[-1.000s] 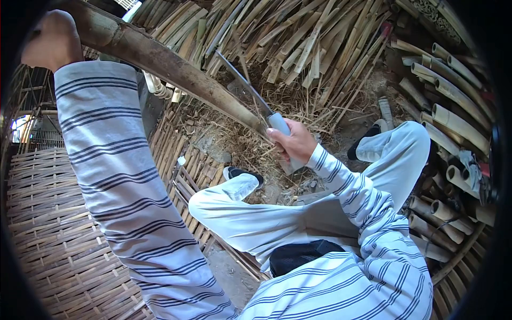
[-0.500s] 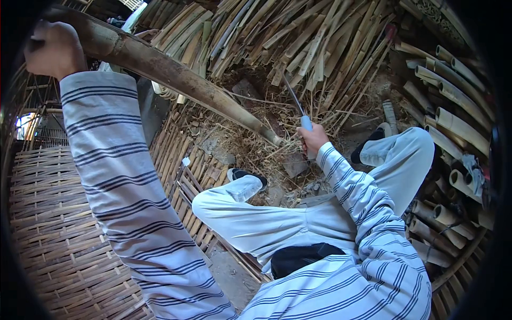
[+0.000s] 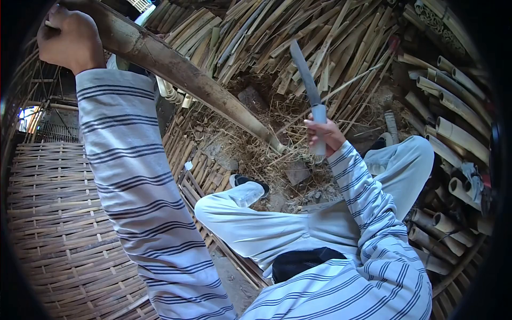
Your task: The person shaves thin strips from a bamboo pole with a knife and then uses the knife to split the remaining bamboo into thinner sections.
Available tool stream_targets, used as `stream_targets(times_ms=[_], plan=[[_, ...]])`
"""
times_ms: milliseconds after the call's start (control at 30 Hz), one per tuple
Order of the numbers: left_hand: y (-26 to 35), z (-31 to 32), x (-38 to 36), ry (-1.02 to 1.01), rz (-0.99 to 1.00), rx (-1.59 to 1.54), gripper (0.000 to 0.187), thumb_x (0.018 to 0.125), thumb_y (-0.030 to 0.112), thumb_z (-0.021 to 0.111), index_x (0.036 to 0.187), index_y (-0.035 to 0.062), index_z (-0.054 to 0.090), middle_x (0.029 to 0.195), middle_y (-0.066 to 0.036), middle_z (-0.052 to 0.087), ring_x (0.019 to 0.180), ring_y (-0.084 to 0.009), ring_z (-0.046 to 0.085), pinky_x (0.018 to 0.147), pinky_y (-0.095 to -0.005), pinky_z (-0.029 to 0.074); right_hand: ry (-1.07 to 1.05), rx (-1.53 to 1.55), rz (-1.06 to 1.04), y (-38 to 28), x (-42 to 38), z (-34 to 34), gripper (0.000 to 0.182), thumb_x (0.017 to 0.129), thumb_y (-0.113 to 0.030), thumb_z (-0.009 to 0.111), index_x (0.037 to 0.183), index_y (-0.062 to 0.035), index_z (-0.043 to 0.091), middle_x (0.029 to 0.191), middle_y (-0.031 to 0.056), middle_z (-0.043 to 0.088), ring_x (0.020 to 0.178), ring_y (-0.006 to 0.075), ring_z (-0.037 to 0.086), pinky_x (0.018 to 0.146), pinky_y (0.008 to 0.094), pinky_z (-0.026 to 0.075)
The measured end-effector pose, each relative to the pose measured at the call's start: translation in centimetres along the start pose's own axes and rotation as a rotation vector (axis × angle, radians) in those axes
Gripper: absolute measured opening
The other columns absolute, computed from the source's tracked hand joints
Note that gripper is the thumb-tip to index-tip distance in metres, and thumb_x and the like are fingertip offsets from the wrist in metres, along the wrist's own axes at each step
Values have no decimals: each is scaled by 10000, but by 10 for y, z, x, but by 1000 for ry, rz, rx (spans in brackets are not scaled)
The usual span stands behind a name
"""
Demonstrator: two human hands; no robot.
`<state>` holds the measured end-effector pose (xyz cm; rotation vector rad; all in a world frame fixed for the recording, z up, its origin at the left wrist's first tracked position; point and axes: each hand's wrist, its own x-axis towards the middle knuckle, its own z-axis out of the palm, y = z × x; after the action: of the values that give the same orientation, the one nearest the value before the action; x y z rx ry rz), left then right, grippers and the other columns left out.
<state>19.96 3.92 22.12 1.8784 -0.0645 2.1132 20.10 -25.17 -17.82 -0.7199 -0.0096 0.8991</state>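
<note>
At the upper left, my left hand (image 3: 72, 40) has its fingers wrapped round the upper end of a long bamboo pole (image 3: 176, 69). The pole slants down to the right, and its lower end rests among shavings (image 3: 266, 160) near a flat block (image 3: 297, 173). My right hand (image 3: 326, 133) grips the pale handle of a large knife (image 3: 305, 74) to the right of the pole's lower end. The blade points up and slightly left, apart from the pole, in front of the split strips.
Split bamboo strips (image 3: 250, 37) lie heaped at the top. Cut bamboo tubes (image 3: 463, 133) are stacked on the right. A woven bamboo mat (image 3: 64, 213) spreads over the lower left. My bent legs (image 3: 256, 213) frame the near ground, with a shoe (image 3: 250, 184) beside the shavings.
The knife has risen, with its blade now more upright and its broad side showing. My left hand and the pole's upper end have shifted slightly right in view.
</note>
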Motion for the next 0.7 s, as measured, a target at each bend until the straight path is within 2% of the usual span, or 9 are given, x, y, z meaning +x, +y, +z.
stream_targets(times_ms=[33,67,167,233,267,367,467,600,700], plan=[[1,3,-1,12,20,-44,365,883,197,486,886,-144,615,840,-201,664,763,-205,621,712,-290,472,87,-238,-56,-4,-3,14,300,813,-142,689,981,-72,451,678,-23,464,519,96,499,496,258,448],[2,6,-2,23,38,-86,359,883,194,487,886,-140,618,842,-192,665,760,-194,616,708,-283,468,53,-269,-59,-4,4,12,408,759,-156,764,989,-66,438,729,17,544,592,115,565,569,276,512],[13,17,-3,-13,36,-79,357,882,199,497,895,-136,622,831,-168,665,753,-175,605,698,-274,464,46,-596,-247,8,26,26,524,717,-210,790,1062,-12,449,929,112,650,809,195,653,773,324,553],[22,24,-5,-10,84,-51,343,894,199,496,912,-119,622,837,-159,665,764,-173,606,707,-276,463,57,-775,-361,27,54,25,646,680,-256,815,1127,17,436,1149,174,620,1016,241,626,922,343,493],[29,26,-8,-10,110,-45,336,900,199,495,921,-111,622,841,-155,665,770,-172,606,711,-278,462,16,-805,-410,32,65,30,738,658,-289,823,1183,31,413,1212,163,591,1085,256,595,980,343,446],[42,28,-12,-8,203,-21,315,919,199,492,947,-86,623,851,-142,664,786,-169,607,724,-281,461,27,-884,-369,37,84,46,531,680,-237,787,1063,-5,499,1047,128,660,957,225,636,867,325,484],[49,31,-13,-12,272,-10,295,937,200,489,974,-61,623,861,-129,664,802,-166,607,738,-285,460,191,-1009,-316,31,91,52,408,676,-209,779,941,-9,543,902,113,668,846,190,644,772,324,500],[50,30,-14,-27,277,-17,283,954,201,486,992,-45,623,867,-107,661,808,-143,597,741,-277,456,154,-886,-353,26,93,51,343,670,-123,780,889,-3,545,763,86,651,689,152,640,685,299,513],[55,33,-15,-45,232,11,287,956,204,486,996,-45,622,867,-102,658,802,-136,591,735,-269,453,186,-976,-408,25,97,50,297,690,-73,754,886,-12,539,739,72,639,679,143,634,668,291,508]])
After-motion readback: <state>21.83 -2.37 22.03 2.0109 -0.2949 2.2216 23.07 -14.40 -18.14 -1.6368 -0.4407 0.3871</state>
